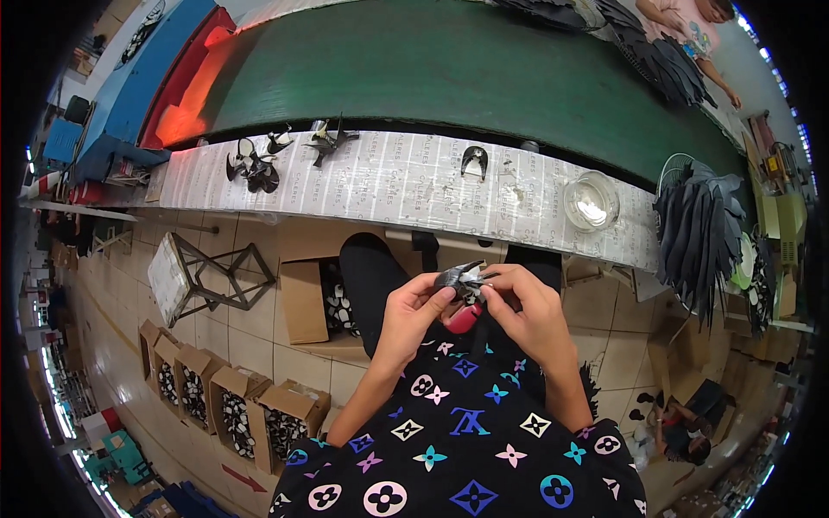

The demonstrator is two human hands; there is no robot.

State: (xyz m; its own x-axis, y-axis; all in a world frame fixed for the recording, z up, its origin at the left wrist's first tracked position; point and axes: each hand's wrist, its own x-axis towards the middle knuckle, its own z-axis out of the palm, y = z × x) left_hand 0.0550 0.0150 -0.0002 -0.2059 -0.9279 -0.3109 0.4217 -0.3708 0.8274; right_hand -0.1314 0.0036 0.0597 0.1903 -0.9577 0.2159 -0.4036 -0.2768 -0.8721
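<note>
Both hands meet in front of my body, over my lap, on a small curved black shoe upper with a whitish inside (pixel 464 276). My left hand (pixel 416 308) pinches its left side between thumb and fingers. My right hand (pixel 522 304) grips the other side, its thumb and fingertips close to the left thumb. Fingers cover much of the piece. Just below it a rounded red thing (pixel 464 319) shows, its kind unclear. On the bench ahead, a similar black, pale-lined piece (pixel 474 161) stands apart, while several more (pixel 252 166) lie in a pile at the left.
A paper-covered bench (pixel 389 186) runs across, with a green conveyor belt (pixel 414 69) behind. A clear round bowl (pixel 591 201) stands at its right, near hanging dark strips (pixel 699 233). Cartons of pieces (pixel 233 414) and a metal-framed stool (pixel 211 276) are left. Another person (pixel 691 30) is far right.
</note>
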